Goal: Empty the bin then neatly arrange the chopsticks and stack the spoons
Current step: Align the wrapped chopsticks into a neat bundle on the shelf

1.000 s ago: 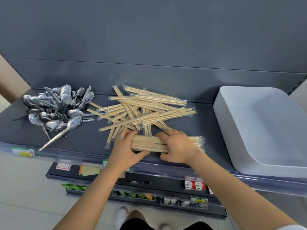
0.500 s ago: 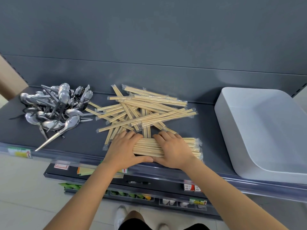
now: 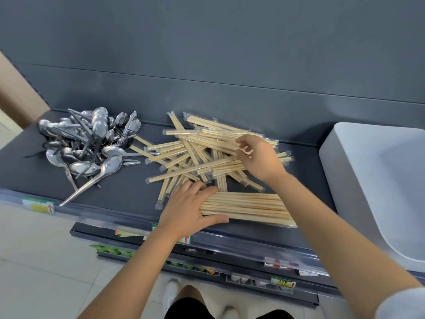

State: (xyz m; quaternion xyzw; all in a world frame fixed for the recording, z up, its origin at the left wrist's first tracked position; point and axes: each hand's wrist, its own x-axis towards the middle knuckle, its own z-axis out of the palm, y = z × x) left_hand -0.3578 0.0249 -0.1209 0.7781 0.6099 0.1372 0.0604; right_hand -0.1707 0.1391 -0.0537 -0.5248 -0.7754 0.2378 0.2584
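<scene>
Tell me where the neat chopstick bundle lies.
Head view: the neat chopstick bundle lies front-centre on the shelf, left hand resting on its left end, loose chopsticks behind.

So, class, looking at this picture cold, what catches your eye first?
A tangled heap of metal spoons lies at the left of the shelf, and a criss-crossed scatter of wrapped chopsticks fills the middle, where the right grip pinches some. Nearer the front edge the left grip presses flat on a neat bundle of chopsticks, and an empty white bin sits at the right.
</scene>
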